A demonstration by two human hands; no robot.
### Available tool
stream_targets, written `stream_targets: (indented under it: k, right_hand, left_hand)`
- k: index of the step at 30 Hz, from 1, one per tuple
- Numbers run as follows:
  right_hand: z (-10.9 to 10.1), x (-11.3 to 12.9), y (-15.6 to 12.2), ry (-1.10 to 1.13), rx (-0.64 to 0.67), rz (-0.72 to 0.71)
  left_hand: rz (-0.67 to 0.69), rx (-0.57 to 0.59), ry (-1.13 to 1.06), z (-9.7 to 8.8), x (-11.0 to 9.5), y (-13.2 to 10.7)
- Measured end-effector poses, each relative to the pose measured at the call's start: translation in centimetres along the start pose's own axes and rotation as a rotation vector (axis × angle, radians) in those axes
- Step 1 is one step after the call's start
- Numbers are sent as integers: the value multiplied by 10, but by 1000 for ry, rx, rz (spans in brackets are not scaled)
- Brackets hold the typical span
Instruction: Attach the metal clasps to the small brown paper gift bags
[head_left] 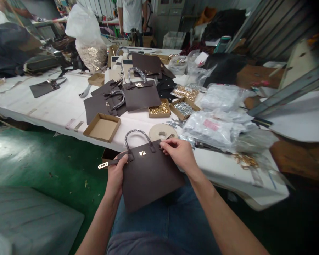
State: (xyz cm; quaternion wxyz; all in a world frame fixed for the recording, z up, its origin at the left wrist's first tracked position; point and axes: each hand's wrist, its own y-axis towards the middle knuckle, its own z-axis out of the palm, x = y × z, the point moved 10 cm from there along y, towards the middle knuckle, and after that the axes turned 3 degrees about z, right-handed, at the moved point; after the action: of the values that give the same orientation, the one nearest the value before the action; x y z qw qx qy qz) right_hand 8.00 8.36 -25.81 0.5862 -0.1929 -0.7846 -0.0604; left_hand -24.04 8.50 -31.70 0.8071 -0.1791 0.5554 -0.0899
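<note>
A dark brown handbag panel (151, 180) with one wrapped handle (138, 131) and a gold clasp (143, 153) rests tilted on my lap against the table edge. My left hand (117, 173) grips its left upper edge, thumb in front, beside a strap with a gold metal end (103, 165) that sticks out to the left. At the upper right corner, my right hand (177, 150) pinches a short dark strap (171, 136) between thumb and fingers. Those fingertips hide part of the strap and the corner beneath it.
Similar bag panels (142, 95) lie stacked on the white table (69, 102). Nearby are an open cardboard tray (103, 126), boxes of gold studs (159, 108) and silver studs (184, 108), a tape roll (159, 131) and plastic-wrapped packs (211, 125). A person (131, 16) stands behind.
</note>
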Motion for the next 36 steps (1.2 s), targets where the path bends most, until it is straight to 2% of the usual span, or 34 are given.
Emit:
stream_targets:
  k: [7, 12, 17, 25, 28, 33, 36]
  right_hand:
    - [0, 7, 2, -48, 26, -47]
    - [0, 2, 4, -32, 30, -17]
    - [0, 3, 3, -39, 18, -22]
    - [-1, -1, -2, -17, -3, -32]
    - [-1, 0, -4, -42, -33, -34]
    - [0, 6, -4, -75, -41, -41]
    - [1, 5, -4, -81, -28, -44]
  left_hand:
    - [-28, -9, -29, -4, 21, 11]
    - [-12, 4, -50, -5, 27, 13]
    - [-54, 21, -86, -3, 37, 16]
    - [153, 52, 47, -1, 12, 17]
    - [113, 51, 12, -5, 17, 22]
    - [-52, 60, -102, -7, 42, 30]
    - [-50, 83, -136, -5, 45, 31]
